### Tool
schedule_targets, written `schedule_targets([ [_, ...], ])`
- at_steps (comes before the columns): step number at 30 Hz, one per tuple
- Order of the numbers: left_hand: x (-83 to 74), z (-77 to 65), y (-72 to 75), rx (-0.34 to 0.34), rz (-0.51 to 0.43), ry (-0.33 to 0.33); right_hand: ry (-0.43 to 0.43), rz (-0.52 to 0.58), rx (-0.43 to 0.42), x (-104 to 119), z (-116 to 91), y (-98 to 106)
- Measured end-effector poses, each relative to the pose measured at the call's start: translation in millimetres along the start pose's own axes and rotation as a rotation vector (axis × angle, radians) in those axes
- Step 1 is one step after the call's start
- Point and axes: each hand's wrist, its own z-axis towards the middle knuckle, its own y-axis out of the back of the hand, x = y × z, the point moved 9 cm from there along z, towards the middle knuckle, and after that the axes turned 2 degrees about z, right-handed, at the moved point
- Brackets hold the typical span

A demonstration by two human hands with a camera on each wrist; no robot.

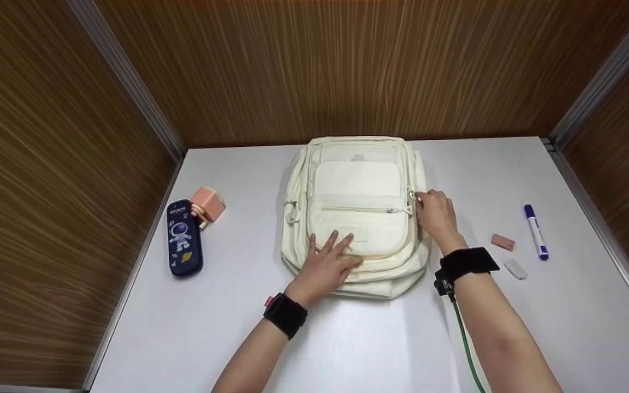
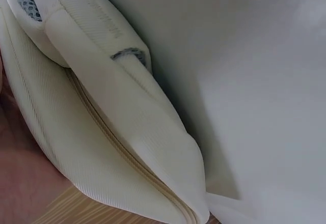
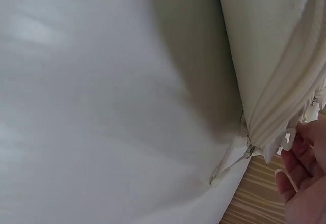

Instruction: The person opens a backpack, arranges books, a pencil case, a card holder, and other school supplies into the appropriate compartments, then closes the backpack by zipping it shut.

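A cream backpack (image 1: 358,180) lies front side up on the white table. My left hand (image 1: 325,273) rests on its lower front with the fingers spread. At the bag's right side, my right hand (image 1: 438,218) pinches a zipper pull (image 1: 412,195) between thumb and fingers. The right wrist view shows this zipper pull (image 3: 290,138) at the fingertips, with another zipper pull (image 3: 249,151) hanging beside it. Across the front pocket runs a closed zipper (image 1: 358,209). In the left wrist view, the bag's lower edge (image 2: 117,107) hides most of the left hand.
To the left lie a navy pencil case (image 1: 184,240) with an astronaut print and a pink block-shaped item (image 1: 209,203) touching it. A pink eraser (image 1: 503,242), a small white oval item (image 1: 515,269) and a blue-capped marker (image 1: 536,232) lie right. Wood-grain panels (image 1: 347,65) enclose the table.
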Motion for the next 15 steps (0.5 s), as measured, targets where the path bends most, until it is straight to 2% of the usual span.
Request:
schedule_targets([
  [10,3.5,-0.1,-1.8,0.046,0.009,0.053,-0.056,0.042,0.077,-0.8,1.4,-3.6],
  [15,2.5,-0.4,-3.2,0.066,-0.001,0.064,-0.029,0.037,0.076,1.4,-2.2,-1.5],
])
